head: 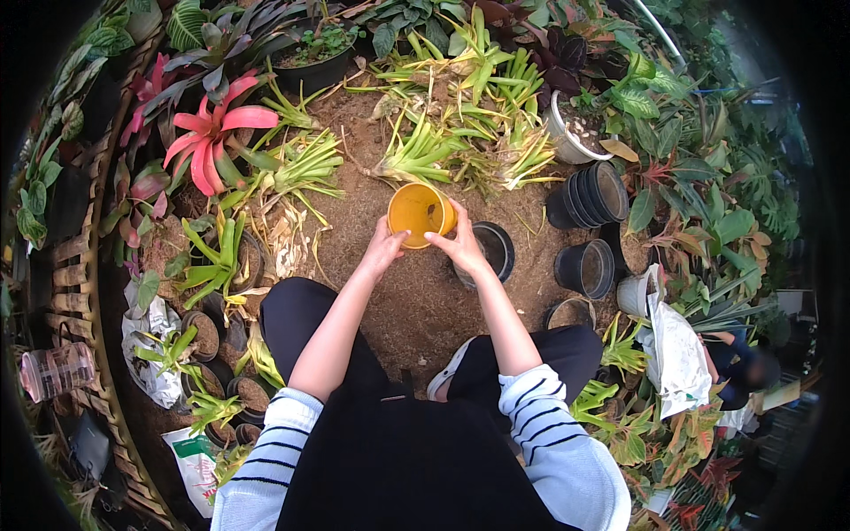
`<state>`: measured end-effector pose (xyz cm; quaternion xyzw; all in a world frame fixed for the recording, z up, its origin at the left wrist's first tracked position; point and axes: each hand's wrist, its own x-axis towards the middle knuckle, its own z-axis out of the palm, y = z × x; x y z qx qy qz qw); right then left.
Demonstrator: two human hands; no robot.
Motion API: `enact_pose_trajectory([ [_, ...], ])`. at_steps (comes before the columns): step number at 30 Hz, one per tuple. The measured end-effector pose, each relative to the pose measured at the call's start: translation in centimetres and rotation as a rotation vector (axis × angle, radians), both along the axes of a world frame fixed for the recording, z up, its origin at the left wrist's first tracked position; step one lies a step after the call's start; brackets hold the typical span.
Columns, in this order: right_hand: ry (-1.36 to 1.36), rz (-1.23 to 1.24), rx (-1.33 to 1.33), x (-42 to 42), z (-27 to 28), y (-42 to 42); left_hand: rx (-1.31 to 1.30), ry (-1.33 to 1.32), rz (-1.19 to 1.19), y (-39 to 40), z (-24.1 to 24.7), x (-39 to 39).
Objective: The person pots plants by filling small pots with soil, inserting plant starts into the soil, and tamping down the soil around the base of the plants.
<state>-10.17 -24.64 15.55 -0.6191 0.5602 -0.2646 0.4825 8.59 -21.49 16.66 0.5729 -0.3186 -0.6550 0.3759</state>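
Note:
Between my two hands is a yellow plastic plant pot [413, 211], its mouth tilted up towards me and only a dark spot showing on its inner wall. My left hand [384, 247] grips the pot's lower left side, thumb at the rim. On the other side my right hand [462, 240] holds it with the thumb on the rim as well. A black plastic pot [499, 244] stands on the soil [425, 312] just beyond my right wrist and is partly hidden by it. Uprooted bromeliad plants [418, 151] with trimmed leaves lie on the soil just past the yellow pot.
A stack of black pots [588, 198] and a single black pot [586, 268] are on the right, near a white pot [576, 136]. A red bromeliad [211, 133] grows at left. Soil-filled pots [252, 397] stand by my left knee. Another person [737, 365] is at far right.

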Motion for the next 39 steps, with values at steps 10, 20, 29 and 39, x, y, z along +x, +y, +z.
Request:
enact_pose_trajectory([
  [10, 0.216, -0.057, -0.242, 0.6, 6.0, 5.2, -0.096, 0.229, -0.016, 1.4, 0.5, -0.6],
  [20, 0.449, -0.151, 0.205, -3.5, 3.0, 13.7, -0.451, -0.817, -0.475, 5.5, -1.2, 2.0],
  [29, 0.787, -0.313, 0.762, -1.7, -5.2, 18.5, -0.203, -1.107, -0.501, 9.2, 0.1, 7.7],
  [39, 0.859, -0.534, 0.36, 1.9, -9.1, 17.0, 0.425, -0.85, 0.053, 7.5, -9.3, 2.9],
])
